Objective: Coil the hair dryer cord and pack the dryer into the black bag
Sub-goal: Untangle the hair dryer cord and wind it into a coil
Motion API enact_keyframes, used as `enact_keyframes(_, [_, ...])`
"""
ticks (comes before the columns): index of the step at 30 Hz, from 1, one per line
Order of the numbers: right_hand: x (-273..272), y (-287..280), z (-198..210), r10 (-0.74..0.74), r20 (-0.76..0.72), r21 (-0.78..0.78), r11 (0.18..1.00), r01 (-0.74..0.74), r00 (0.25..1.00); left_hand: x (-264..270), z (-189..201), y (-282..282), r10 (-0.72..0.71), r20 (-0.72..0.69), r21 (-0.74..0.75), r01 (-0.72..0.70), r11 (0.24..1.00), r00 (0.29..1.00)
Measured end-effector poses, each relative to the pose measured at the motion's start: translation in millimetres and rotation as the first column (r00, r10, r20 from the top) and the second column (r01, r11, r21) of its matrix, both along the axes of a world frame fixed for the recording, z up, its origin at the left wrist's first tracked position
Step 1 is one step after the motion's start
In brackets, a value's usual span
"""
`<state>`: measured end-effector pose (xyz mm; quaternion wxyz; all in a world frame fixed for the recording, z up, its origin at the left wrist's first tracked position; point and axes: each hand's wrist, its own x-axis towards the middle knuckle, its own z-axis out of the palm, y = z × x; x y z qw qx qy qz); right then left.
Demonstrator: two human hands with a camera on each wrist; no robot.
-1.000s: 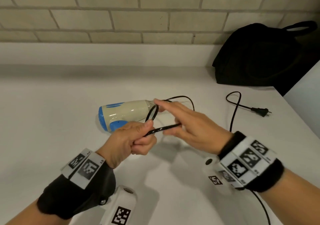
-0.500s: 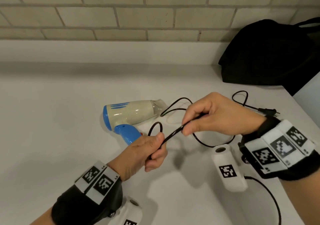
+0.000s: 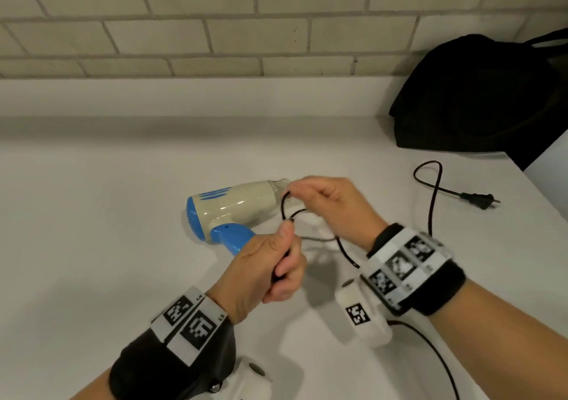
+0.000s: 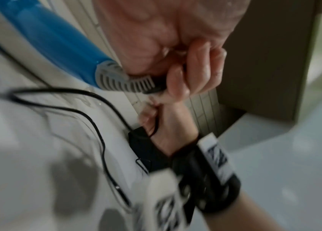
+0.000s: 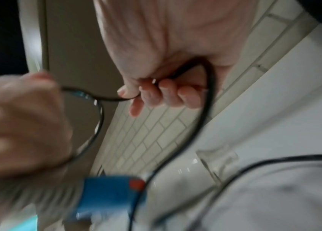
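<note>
A cream and blue hair dryer (image 3: 233, 207) lies on its side on the white counter (image 3: 92, 246), nozzle pointing right. My left hand (image 3: 270, 264) grips the black cord (image 3: 284, 209) just past the grey strain relief (image 4: 124, 81) at the blue handle's end (image 4: 57, 46). My right hand (image 3: 329, 203) pinches the cord a little further along, bending a small loop above the left fist (image 5: 17, 118). The rest of the cord (image 3: 433, 196) trails right to the plug (image 3: 479, 199). The black bag (image 3: 473, 98) stands at the back right.
A tiled wall (image 3: 215, 30) with a white ledge runs along the back. The counter's right edge (image 3: 547, 166) falls off just past the plug. A thin black cable (image 3: 436, 362) from my wrist camera lies at the lower right.
My right hand has moved left and away, bringing the cord over towards the dryer's nozzle and shaping a loop above the left fist. The left hand keeps its grip.
</note>
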<state>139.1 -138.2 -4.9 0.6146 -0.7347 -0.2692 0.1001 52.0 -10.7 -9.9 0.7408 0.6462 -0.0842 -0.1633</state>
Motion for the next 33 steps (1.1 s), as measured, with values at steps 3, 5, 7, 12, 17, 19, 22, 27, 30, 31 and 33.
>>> enact_keyframes(3, [-10.9,4.6,-37.8,0.031,0.013,-0.204,0.979,-0.027,0.999,2.8,1.2,1.1,0.086,-0.032,-0.121,-0.089,0.989,0.996])
enact_keyframes(5, [-20.7,7.8,-50.5,0.081,-0.098,-0.200,0.975,-0.100,0.992,4.6,3.6,1.9,0.128,-0.084,-0.226,-0.144,0.963,0.988])
enact_keyframes(7, [-30.1,9.2,-59.0,0.108,-0.206,-0.136,0.981,-0.137,0.973,7.2,9.7,3.8,0.141,-0.141,-0.356,-0.183,0.916,0.980])
enact_keyframes(12, [-54.5,14.9,-63.5,0.104,-0.273,-0.111,0.984,-0.138,0.957,12.2,21.4,7.9,0.171,-0.140,-0.511,-0.219,0.831,0.975])
enact_keyframes(17, [-55.0,11.0,-50.6,0.010,-0.549,0.381,0.893,0.240,0.835,8.8,26.2,5.0,0.250,-0.164,-0.476,-0.298,0.828,0.954])
enact_keyframes(19, [-52.1,6.5,-43.3,-0.063,-0.621,0.386,0.843,0.375,0.781,8.0,25.2,6.9,0.253,-0.128,-0.438,-0.284,0.853,0.959])
enact_keyframes(22, [-46.5,2.8,-38.4,-0.209,-0.557,0.212,0.900,0.381,0.804,8.8,24.1,10.3,0.272,-0.088,-0.425,-0.283,0.860,0.958])
enact_keyframes(27, [-52.1,11.4,-43.2,-0.144,-0.062,-0.247,0.961,0.125,0.988,10.7,25.5,-3.0,0.249,0.120,-0.254,-0.213,0.943,0.961])
enact_keyframes(30, [-59.6,10.3,-32.7,0.012,0.101,-0.490,0.871,0.040,0.995,7.8,13.6,-14.8,0.188,0.329,0.114,-0.236,0.965,0.926])
enact_keyframes(31, [-60.9,8.0,-28.9,0.073,0.175,-0.575,0.817,0.042,0.982,8.1,9.2,-15.3,0.188,0.358,0.167,-0.261,0.951,0.915])
enact_keyframes(33, [-64.3,2.6,-23.3,0.179,0.296,-0.657,0.751,0.064,0.938,10.5,3.5,-13.3,0.230,0.357,0.186,-0.310,0.932,0.906])
